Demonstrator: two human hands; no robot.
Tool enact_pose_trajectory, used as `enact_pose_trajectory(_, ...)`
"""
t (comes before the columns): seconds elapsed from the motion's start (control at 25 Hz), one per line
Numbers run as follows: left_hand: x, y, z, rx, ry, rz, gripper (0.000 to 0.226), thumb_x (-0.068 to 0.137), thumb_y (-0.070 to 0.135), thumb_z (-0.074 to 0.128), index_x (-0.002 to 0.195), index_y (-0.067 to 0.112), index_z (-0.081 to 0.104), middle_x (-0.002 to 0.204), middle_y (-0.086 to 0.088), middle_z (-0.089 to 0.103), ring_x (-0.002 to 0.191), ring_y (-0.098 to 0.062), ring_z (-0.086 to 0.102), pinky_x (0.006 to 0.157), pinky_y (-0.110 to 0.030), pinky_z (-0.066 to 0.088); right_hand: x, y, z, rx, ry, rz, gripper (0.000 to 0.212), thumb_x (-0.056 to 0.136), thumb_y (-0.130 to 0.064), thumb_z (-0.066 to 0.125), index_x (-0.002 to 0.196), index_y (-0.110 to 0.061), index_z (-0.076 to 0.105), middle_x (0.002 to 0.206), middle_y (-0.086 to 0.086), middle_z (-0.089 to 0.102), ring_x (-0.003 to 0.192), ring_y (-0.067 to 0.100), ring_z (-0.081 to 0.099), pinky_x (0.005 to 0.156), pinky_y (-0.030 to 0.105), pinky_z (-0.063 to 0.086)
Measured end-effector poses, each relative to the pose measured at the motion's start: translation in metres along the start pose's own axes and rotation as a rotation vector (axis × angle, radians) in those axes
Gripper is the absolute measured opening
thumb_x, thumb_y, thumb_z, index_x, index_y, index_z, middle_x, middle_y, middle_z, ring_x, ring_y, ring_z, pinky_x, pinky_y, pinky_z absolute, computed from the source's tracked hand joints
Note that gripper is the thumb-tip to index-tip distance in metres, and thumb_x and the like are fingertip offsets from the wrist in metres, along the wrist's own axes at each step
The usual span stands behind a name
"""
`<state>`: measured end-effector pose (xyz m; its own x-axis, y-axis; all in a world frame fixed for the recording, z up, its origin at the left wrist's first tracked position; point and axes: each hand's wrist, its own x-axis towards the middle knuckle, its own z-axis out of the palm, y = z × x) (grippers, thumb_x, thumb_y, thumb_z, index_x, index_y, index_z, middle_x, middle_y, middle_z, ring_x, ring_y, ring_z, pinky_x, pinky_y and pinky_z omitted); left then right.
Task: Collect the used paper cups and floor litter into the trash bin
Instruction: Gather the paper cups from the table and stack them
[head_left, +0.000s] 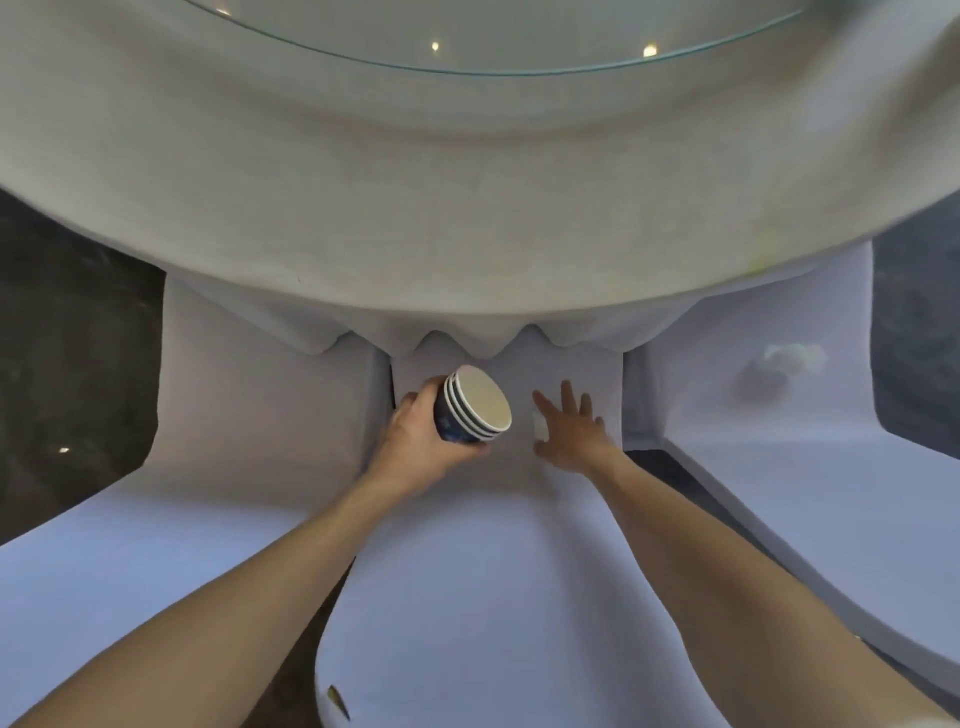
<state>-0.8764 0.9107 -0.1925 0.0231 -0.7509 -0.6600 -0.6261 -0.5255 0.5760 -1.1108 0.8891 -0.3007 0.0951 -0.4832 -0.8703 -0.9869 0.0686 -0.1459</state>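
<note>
My left hand (415, 441) grips a nested stack of dark blue paper cups (470, 410) with white rims, tilted so the mouths face right and up. My right hand (571, 428) is spread flat, fingers apart, over the seat of the middle covered chair (467, 571). A small white scrap of paper (541, 429) lies on the seat at my right hand's thumb side, touching or just beside the palm. A crumpled white tissue (789, 358) rests on the seat of the chair to the right. No trash bin is in view.
A round table (467, 182) with a pale cloth and a glass top (493, 41) fills the upper half, its cloth hanging over the chair fronts. Covered chairs stand left (208, 415) and right (779, 467). Dark floor (67, 338) shows at both sides.
</note>
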Motion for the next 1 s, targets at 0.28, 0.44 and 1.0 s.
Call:
enact_pose_trajectory(0.28,-0.011,0.01,0.029,0.018,-0.037,-0.032,0.101,0.047,0.065,0.087,0.139,0.041,0.052,0.135,0.003,0.066,0.126,-0.022,0.065,0.104,-0.05,0.055,-0.004,0.017,0.03,0.006,-0.181,-0.014,0.049,0.102,-0.026,0.041,0.15,-0.02,0.047,0.152,0.01,0.045,0.136,0.037,0.049,0.111,0.046,0.043)
enact_pose_trajectory(0.44,-0.024,0.038,0.024,0.073,-0.095,-0.014,0.099,0.048,0.067,0.083,0.139,0.043,0.051,0.135,0.004,0.063,0.127,-0.023,0.063,0.104,-0.049,0.054,-0.045,0.02,-0.021,0.199,-0.093,-0.032,0.038,0.097,-0.009,0.053,0.135,-0.012,0.056,0.137,0.013,0.058,0.12,0.034,0.059,0.093,0.038,0.051)
enact_pose_trajectory(1.0,-0.065,0.176,0.04,0.118,-0.125,0.23,0.104,0.044,0.069,0.073,0.141,0.042,0.047,0.127,0.002,0.064,0.123,-0.026,0.064,0.105,-0.048,0.051,-0.21,0.043,-0.136,0.763,0.399,-0.207,0.032,0.092,-0.025,0.063,0.121,-0.021,0.077,0.106,-0.001,0.077,0.098,0.014,0.072,0.086,0.031,0.058)
